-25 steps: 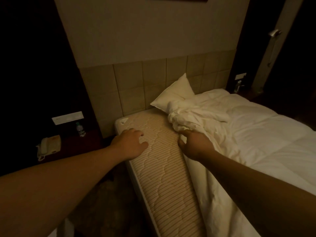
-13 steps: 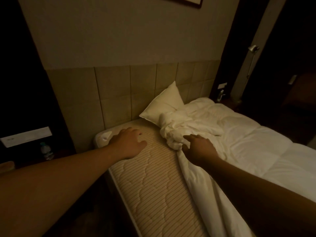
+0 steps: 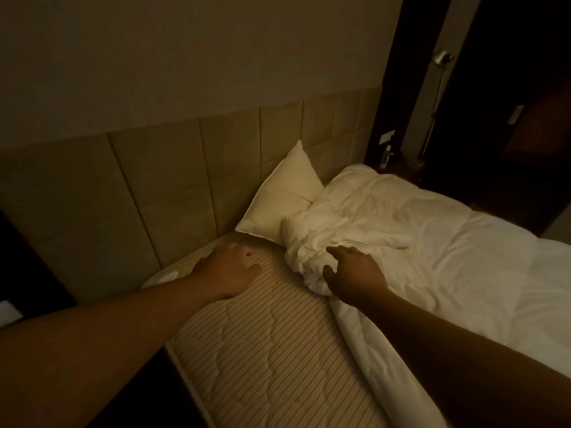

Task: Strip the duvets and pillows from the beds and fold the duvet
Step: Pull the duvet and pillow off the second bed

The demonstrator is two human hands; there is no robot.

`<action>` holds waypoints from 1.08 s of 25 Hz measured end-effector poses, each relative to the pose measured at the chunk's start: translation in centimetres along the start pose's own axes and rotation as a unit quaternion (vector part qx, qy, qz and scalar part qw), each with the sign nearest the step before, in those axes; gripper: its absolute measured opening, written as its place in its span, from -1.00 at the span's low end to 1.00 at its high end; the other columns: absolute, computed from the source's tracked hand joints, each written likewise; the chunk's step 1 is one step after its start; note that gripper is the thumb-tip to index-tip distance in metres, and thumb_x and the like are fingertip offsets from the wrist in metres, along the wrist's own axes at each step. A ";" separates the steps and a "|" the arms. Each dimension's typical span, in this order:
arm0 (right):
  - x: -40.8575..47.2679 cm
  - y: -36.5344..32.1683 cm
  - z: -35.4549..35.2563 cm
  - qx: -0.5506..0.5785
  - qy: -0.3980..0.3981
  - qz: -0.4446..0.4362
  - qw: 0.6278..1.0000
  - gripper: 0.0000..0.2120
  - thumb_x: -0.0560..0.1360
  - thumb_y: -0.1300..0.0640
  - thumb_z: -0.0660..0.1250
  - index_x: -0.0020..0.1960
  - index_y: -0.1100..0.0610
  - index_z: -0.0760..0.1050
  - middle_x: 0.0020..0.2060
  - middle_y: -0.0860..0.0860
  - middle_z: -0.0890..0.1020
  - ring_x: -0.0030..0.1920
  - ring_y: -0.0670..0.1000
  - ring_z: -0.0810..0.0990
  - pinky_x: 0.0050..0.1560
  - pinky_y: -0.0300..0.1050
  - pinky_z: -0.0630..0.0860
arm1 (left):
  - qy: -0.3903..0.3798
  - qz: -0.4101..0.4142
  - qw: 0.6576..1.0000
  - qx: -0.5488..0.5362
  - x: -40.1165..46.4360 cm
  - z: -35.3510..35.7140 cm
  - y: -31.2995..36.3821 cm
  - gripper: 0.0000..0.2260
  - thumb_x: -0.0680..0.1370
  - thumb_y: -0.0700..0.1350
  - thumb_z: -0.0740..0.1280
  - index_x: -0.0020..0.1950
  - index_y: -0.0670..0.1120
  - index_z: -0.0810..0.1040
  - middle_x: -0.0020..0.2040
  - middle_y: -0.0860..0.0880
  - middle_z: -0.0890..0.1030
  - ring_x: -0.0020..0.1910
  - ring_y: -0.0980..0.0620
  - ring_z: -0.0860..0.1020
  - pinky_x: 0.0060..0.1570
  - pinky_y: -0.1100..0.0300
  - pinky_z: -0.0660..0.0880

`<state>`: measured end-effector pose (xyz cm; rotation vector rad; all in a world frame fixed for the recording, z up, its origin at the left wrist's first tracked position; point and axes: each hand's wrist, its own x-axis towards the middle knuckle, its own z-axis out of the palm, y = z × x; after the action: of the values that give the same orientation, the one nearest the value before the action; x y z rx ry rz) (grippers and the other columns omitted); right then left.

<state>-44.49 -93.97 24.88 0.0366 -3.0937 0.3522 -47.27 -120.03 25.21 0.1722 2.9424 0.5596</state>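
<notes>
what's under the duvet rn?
The duvet lies bunched over the right part of the mattress, whose striped left strip is bare. Its bunched edge overlaps the pillow corner. Anything else beneath it is covered and cannot be seen.

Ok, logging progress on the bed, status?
Left hand open, flat on bare mattress. Right hand open, on bunched duvet, no grip. Pillow leaning on headboard.

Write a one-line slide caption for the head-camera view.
Left hand flat on the bare striped mattress, right hand open over the bunched white duvet beside a pillow.
</notes>
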 end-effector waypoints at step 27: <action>44.1 -6.7 31.7 0.199 -0.107 0.229 0.947 -0.41 0.53 -0.01 0.28 0.51 0.11 0.23 0.39 0.16 0.42 0.39 0.17 0.37 0.34 -0.04 0.33 | -0.086 -0.168 0.974 -0.123 53.8 15.5 -17.8 -0.14 0.48 0.27 0.32 0.59 -0.08 0.00 0.56 -0.18 0.11 0.52 -0.23 0.13 0.45 -0.16 0.17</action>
<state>-89.13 -108.52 -3.20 -0.6874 -3.1451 1.0444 -99.25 -123.54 -1.96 -0.2840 2.6220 0.7993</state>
